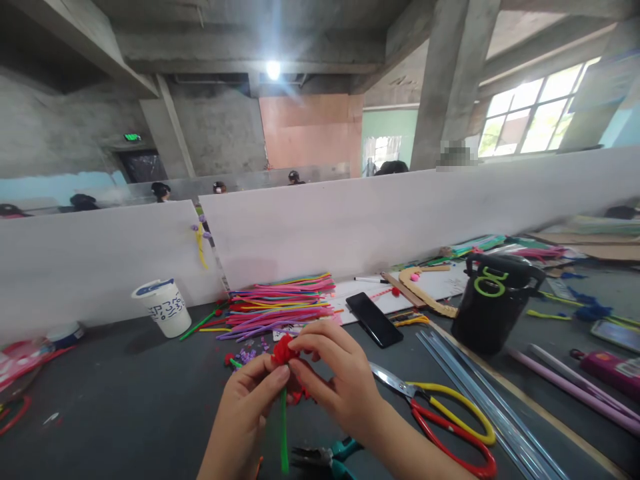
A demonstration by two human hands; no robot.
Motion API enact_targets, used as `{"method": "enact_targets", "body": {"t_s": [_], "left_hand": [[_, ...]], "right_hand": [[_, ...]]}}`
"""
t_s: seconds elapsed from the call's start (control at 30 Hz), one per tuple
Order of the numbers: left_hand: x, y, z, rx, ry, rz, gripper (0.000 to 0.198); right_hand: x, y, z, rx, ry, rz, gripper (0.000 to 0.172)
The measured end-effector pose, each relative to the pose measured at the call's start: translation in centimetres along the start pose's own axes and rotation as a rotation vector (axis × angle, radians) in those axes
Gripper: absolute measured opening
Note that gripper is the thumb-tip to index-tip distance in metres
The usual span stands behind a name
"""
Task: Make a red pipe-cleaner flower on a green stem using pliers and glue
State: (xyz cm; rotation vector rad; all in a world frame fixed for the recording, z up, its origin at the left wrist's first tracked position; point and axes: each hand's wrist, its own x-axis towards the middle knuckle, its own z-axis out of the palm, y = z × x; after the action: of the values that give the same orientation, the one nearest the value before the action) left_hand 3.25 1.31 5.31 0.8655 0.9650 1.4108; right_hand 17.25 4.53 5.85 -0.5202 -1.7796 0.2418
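Note:
Both my hands hold a pipe-cleaner flower in front of me, low in the head view. Its red fuzzy head (283,348) sits on a green stem (284,427) that runs straight down. My left hand (250,407) pinches the flower just under the red head, fingers closed. My right hand (336,380) curls round the red head from the right, its fingertips pressed on the red fuzz. Below the hands lie teal-handled pliers (327,459) on the dark table (125,400).
A pile of coloured pipe cleaners (280,303) lies behind the hands, with a paper cup (163,308) to the left. A black phone (374,319), scissors with red and yellow handles (445,417), a black bucket (493,303) and clear rods (480,393) lie right. White dividers (350,220) back the table.

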Motion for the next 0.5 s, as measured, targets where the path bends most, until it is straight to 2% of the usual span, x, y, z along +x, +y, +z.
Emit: {"method": "enact_targets", "body": {"t_s": [0.1, 0.27, 0.5], "left_hand": [[-0.1, 0.01, 0.28, -0.082, -0.001, -0.044, 0.016], [-0.17, 0.08, 0.41, -0.082, 0.012, 0.021, 0.013], [-0.34, 0.07, 0.0, 0.103, 0.032, 0.126, 0.017]], "right_hand": [[-0.1, -0.06, 0.05, -0.015, -0.001, -0.011, 0.013], [-0.2, 0.05, -0.15, -0.067, -0.017, -0.025, 0.018], [-0.01, -0.12, -0.64, -0.069, -0.005, -0.068, 0.017]]}}
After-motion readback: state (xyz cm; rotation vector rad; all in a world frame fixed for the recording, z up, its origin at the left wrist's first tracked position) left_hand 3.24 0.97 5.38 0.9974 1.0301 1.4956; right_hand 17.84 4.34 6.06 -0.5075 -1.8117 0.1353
